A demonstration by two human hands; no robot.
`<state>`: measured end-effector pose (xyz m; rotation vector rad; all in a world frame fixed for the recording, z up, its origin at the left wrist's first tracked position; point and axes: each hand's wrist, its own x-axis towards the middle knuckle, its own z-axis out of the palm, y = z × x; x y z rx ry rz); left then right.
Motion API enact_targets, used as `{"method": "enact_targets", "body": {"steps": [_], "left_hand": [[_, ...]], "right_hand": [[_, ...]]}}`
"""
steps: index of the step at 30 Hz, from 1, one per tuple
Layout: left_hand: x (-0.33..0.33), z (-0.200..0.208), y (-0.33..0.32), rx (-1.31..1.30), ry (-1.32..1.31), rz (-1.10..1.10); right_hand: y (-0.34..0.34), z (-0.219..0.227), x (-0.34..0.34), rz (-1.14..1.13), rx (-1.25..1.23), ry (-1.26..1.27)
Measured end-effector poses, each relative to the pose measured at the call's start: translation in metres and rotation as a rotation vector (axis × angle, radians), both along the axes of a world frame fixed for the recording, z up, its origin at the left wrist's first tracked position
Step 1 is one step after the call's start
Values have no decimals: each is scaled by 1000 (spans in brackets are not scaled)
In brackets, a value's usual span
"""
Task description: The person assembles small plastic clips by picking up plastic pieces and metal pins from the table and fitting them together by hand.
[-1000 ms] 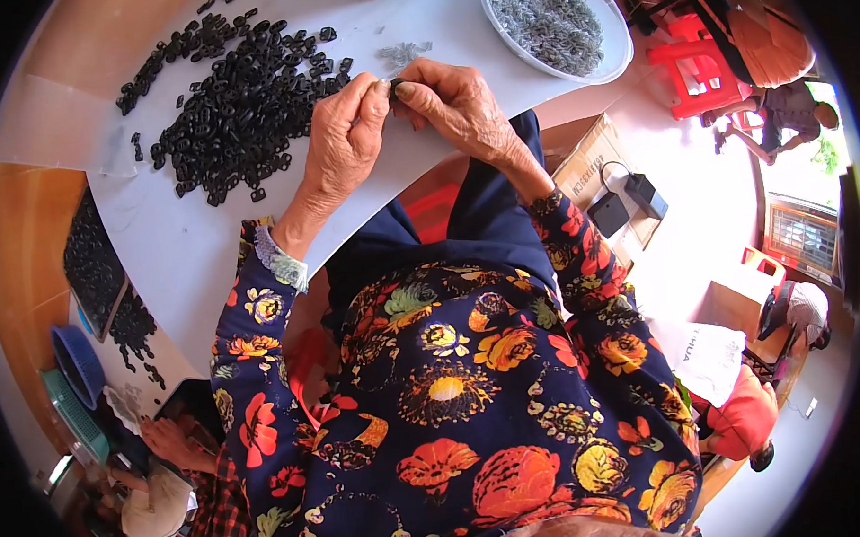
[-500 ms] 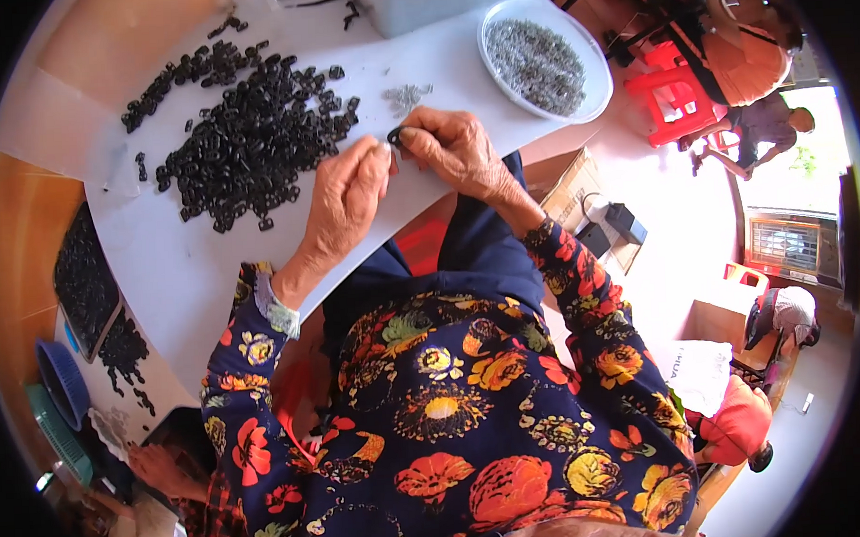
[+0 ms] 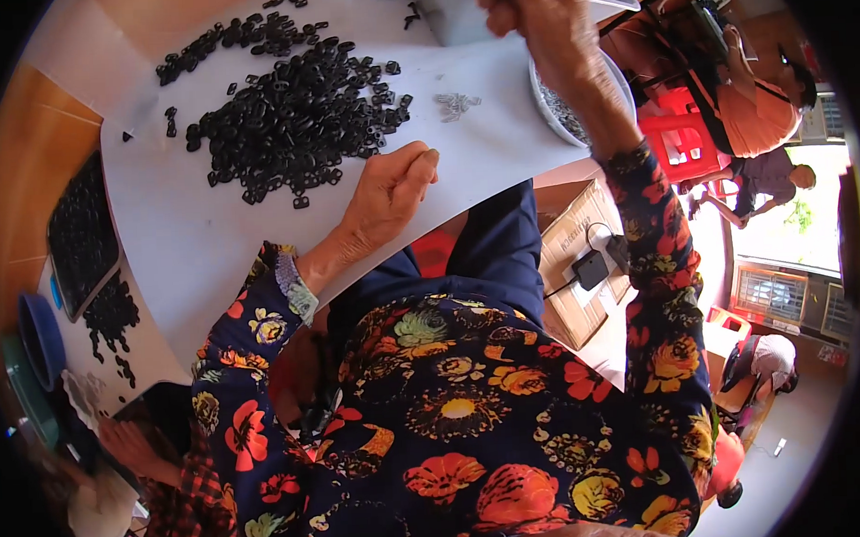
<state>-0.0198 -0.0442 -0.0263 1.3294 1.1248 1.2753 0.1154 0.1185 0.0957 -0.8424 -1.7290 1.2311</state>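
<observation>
Loosely curled, the left hand (image 3: 387,196) rests near the edge of the white table (image 3: 192,239), its fingers drawn together with nothing visibly pinched, just below the heap of small black plastic pieces (image 3: 297,117) and a few small metal clips (image 3: 455,104). Raised above the white bowl (image 3: 562,108) of small grey parts, the right hand (image 3: 540,18) has its fingers bent over, though whether they grip anything cannot be told
</observation>
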Motion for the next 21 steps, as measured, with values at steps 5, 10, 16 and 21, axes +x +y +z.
{"method": "enact_targets", "body": {"steps": [5, 10, 16, 21], "left_hand": [[4, 5, 2, -72, 48, -29], [12, 1, 4, -25, 30, 6], [13, 6, 3, -33, 68, -42], [16, 8, 2, -30, 45, -29]], "right_hand": [[-12, -50, -40, 249, 324, -402], [28, -85, -52, 194, 791, -876], [30, -89, -49, 343, 591, -908], [35, -91, -49, 400, 588, -862]]}}
